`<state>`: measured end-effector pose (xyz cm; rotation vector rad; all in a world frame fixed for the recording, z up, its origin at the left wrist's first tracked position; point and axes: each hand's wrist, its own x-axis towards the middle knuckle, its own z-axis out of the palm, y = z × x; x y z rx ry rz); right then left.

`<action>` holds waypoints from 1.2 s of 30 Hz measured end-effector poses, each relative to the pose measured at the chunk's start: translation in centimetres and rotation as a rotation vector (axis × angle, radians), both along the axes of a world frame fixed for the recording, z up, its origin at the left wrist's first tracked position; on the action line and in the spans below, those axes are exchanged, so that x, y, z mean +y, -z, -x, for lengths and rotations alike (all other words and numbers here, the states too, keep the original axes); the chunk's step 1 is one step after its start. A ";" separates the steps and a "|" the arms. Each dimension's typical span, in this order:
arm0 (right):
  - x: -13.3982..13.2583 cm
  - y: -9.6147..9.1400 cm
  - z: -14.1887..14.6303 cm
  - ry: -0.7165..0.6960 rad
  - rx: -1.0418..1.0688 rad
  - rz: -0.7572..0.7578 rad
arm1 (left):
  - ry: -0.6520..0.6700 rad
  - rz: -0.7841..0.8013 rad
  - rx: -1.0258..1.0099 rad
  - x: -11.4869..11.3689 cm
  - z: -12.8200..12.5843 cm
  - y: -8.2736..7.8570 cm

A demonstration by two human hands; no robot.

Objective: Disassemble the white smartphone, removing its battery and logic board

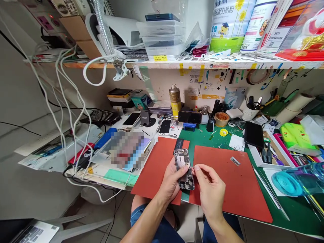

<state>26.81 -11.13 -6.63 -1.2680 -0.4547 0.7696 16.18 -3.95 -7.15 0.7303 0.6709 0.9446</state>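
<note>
My left hand [170, 180] is wrapped around an opened smartphone [186, 184], its inner parts facing up and the thumb lying across them. The phone is tilted over the gap between two red-brown mats [162, 168]. At the phone's right edge, the thumb and fingers of my right hand [211, 185] are pinched together. Whatever small thing is between those fingertips is too small to make out. Just beyond the phone's top end, a flat black phone battery [179, 143] lies on the left mat.
A small metal piece [235, 161] lies on the right mat [227, 192]. Long tweezers [272, 194] and a blue bottle [291, 182] are at the right. Behind stand a propped phone [189, 117] and a spray can [174, 101]. White cables [76, 135] hang at the left.
</note>
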 end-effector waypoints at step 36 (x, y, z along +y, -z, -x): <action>-1.4 0.0 -20.2 0.057 -0.905 0.482 | 0.069 -0.052 0.245 0.0 -0.5 0.0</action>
